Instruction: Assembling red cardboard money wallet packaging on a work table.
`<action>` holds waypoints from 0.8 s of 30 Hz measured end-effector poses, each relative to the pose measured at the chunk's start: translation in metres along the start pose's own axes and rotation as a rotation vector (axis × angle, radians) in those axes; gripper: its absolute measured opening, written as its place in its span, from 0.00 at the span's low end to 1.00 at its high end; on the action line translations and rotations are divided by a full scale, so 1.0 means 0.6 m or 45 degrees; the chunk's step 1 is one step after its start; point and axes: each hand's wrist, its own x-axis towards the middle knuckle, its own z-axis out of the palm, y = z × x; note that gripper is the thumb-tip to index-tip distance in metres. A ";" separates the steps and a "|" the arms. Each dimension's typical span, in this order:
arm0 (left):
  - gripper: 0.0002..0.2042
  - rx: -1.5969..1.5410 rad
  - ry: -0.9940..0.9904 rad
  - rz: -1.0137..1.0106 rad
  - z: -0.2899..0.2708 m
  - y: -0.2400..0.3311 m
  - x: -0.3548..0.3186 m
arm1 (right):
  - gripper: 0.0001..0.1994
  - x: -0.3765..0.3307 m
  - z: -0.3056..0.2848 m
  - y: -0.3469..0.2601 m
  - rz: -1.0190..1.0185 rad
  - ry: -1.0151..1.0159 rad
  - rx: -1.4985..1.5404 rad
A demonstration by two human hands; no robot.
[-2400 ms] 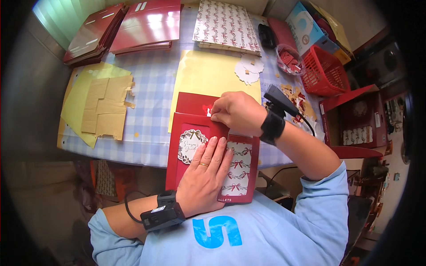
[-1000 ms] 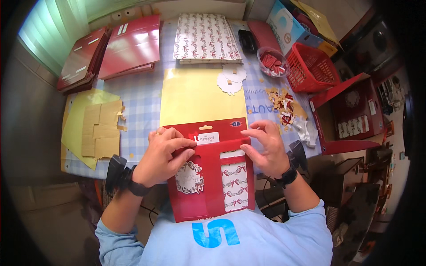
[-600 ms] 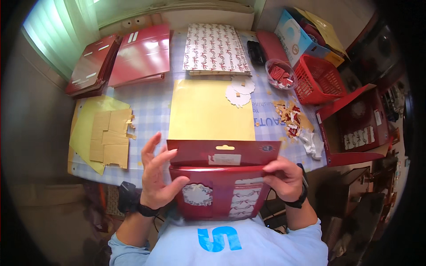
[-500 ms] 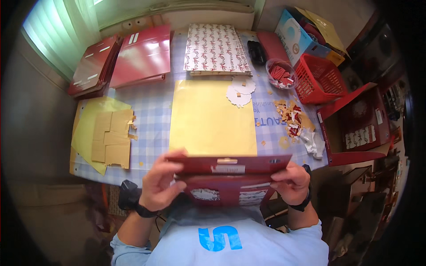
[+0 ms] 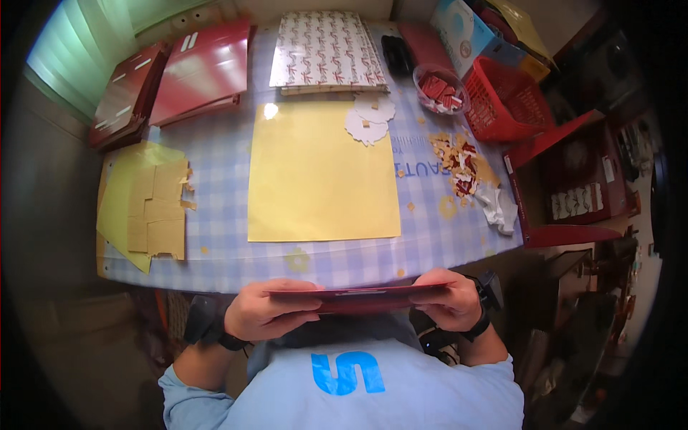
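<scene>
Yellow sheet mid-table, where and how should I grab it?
Probably best pinched at a near corner, coming from your side: the yellow sheet lies flat, its near edge uncovered, while white cutouts overlap its far right corner. Your left hand and right hand both hold the red card, so free one first.

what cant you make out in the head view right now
Head view:
Folder: its faces, turned nearly edge-on.
Patterned stack: lower faces, under the top one.
Strips: bottom ones, under those above.
Scraps: single pieces, too small to count.
Shirt: lower part, cut off by the bottom edge.
</scene>
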 end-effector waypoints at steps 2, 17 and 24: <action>0.14 0.016 0.007 0.028 0.004 0.000 -0.001 | 0.15 -0.010 -0.001 0.004 0.035 -0.014 0.013; 0.15 0.038 0.064 0.114 -0.028 0.042 0.036 | 0.17 0.015 -0.026 -0.021 -0.023 -0.013 0.028; 0.15 -0.187 0.051 0.059 -0.047 0.039 0.048 | 0.15 0.065 -0.067 -0.025 -0.058 -0.066 0.176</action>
